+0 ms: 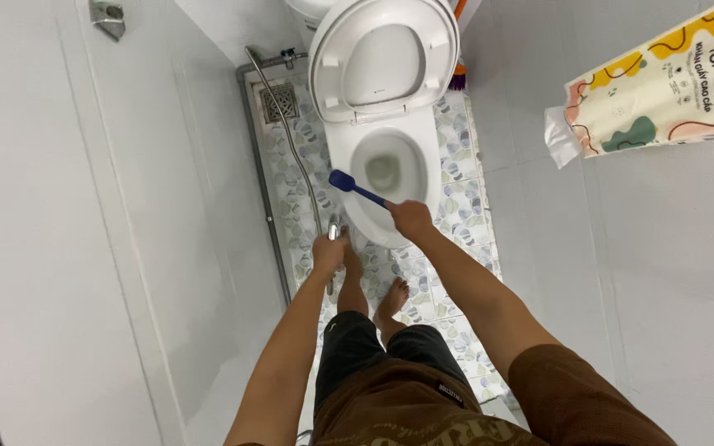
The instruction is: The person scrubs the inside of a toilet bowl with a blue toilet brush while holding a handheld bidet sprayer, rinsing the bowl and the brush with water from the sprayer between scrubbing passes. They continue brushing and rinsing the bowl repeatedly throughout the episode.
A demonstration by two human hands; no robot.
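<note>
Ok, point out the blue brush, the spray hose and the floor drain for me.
blue brush (355, 189), head view, on its handle just behind the head.
spray hose (291, 140), head view, on the mid stretch over the floor.
floor drain (279, 102), head view, on the grate's centre.

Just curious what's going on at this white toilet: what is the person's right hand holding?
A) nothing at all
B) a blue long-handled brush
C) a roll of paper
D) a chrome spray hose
B: the right hand grips the handle of a blue long-handled brush whose head lies over the rim of the white toilet bowl, while the left hand holds the chrome sprayer on its hose.
</note>
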